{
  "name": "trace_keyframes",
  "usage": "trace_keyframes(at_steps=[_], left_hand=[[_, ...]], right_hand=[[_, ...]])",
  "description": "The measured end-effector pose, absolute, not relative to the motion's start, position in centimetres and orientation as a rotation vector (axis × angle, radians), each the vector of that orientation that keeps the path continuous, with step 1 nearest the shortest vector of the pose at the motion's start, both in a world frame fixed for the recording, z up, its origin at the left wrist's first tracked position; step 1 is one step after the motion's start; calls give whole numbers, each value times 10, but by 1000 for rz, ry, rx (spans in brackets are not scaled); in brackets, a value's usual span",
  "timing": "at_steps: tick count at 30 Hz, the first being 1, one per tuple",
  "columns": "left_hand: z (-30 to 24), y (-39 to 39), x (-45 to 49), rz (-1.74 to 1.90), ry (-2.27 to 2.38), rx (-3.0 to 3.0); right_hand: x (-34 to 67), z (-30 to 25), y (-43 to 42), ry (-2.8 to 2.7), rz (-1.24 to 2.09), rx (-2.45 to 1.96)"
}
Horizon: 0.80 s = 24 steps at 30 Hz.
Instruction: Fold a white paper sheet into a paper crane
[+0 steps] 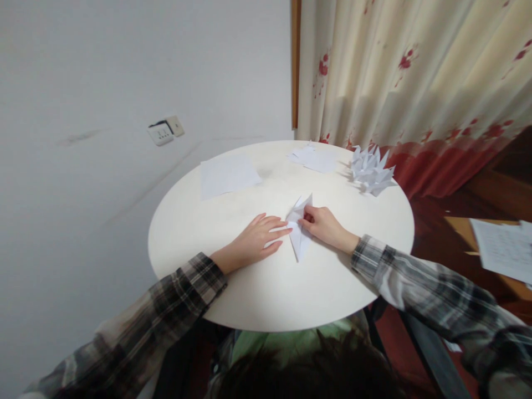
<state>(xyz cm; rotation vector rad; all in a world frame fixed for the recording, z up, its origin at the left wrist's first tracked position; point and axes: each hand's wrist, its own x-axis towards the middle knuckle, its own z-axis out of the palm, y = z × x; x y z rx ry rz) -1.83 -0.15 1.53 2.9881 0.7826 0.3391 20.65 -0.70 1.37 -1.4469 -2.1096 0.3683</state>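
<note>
A partly folded piece of white paper (299,244) lies on the round white table (257,299), its pointed ends spread toward and away from me. My right hand (326,226) pinches the paper's right side between thumb and curled fingers. Flat on the tabletop, my left hand (266,235) has its fingers stretched out, and their tips touch the paper's left edge. Part of the paper's right side is hidden behind my right fingers.
White sheets (228,174) lie at the back left of the table, and smaller paper pieces (313,158) at the back. A cluster of folded paper shapes (372,170) stands at the back right. Beyond are a wall socket (161,133), a curtain (399,83) and printed papers (505,249).
</note>
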Motion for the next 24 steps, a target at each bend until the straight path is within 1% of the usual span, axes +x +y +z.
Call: trace_keyframes(at_steps=[3,11,15,18,24], left_hand=[[16,-3,-17,363,769,3006],[19,-8,-11,411,637,3055],[18,-10,-9,365,593,3028],[17,-10,-9,318,575,2998],[13,-10,-8,348,575,2960]], right_hand=[[208,13,-7,-2081,397,-1433],[206,10,-3,-2074,345,-1501],[204,11,-2,-2063,349,-1494],[204,11,-1,-2045,372,-1480],[205,8,-1,-2008,451,-1424]])
